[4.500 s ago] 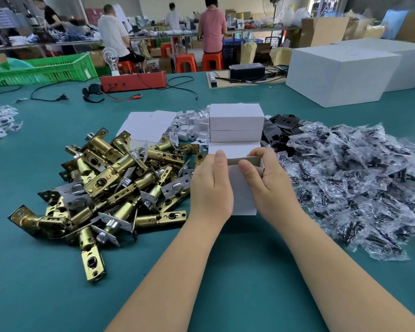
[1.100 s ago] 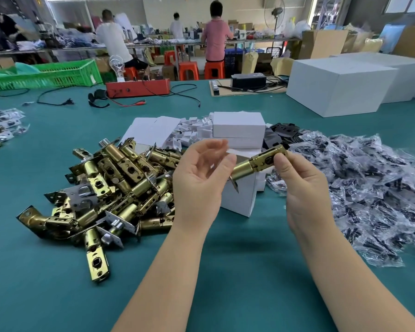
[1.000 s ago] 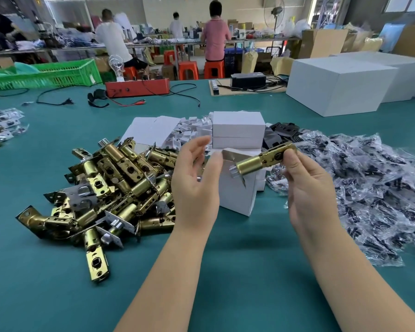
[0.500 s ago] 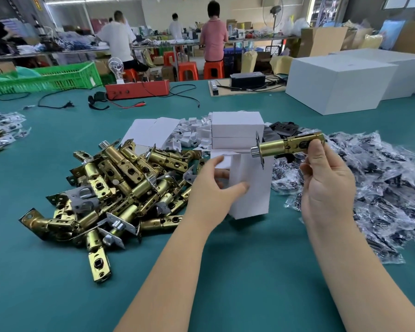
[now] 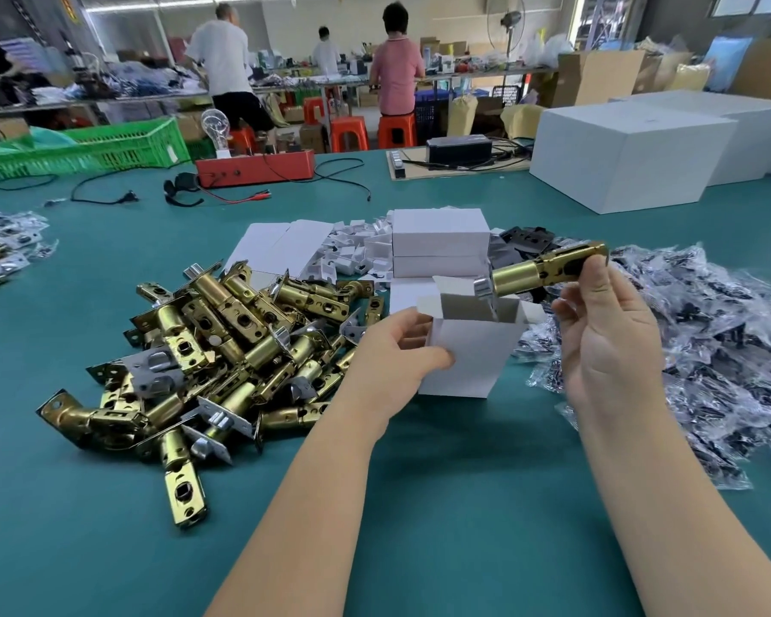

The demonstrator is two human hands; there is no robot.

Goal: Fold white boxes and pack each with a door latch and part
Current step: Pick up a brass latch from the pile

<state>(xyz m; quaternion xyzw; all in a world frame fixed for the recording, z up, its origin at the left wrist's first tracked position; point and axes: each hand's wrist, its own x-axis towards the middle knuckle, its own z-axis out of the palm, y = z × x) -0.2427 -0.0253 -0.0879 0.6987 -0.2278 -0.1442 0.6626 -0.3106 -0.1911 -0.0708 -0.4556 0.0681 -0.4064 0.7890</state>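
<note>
A small white box (image 5: 472, 354) stands upright on the green table, its top flaps open. My left hand (image 5: 390, 358) grips its left side, thumb across the front. My right hand (image 5: 606, 331) pinches a brass door latch (image 5: 539, 271) by its rear end and holds it level, with its silver faceplate end just over the box's open top. A pile of brass latches (image 5: 223, 345) lies to the left. Several bagged parts (image 5: 704, 349) spread out on the right.
Two closed white boxes (image 5: 439, 247) are stacked behind the open one, beside flat box blanks (image 5: 281, 247) and small white inserts (image 5: 352, 256). Large white cartons (image 5: 628, 153) stand at the far right. A red tester box (image 5: 254, 169), cables and a green crate (image 5: 85, 151) sit far back.
The right hand took the latch from the left hand and carried it right and up. The left hand went to the box and tipped its open top toward me.
</note>
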